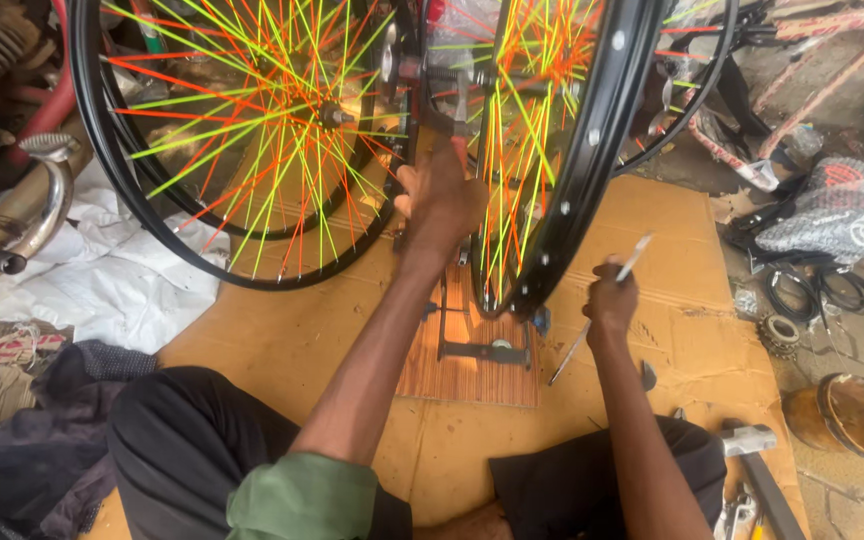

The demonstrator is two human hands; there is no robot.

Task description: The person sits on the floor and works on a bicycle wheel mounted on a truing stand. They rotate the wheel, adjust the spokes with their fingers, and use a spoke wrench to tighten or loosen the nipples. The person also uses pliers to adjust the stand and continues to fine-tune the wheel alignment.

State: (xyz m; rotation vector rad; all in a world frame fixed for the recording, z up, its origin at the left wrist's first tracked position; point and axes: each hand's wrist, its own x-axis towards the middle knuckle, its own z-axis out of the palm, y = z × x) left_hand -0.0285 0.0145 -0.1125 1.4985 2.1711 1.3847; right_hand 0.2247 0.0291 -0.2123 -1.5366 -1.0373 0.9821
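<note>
Nearest, the right hand [612, 298] is closed around a thin metal rod [600, 310] over the cardboard sheet [672, 250]. Ahead, the left hand [440, 205] grips red-handled pliers [460, 125] beside the black wheel [552, 150] standing on the wooden stand [472, 350].

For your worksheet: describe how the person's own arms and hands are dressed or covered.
Both arms are bare from above the elbow down. The left hand and right hand wear no gloves, and no rings or watch show. A rolled green sleeve covers the left upper arm; no right sleeve is visible.
</note>
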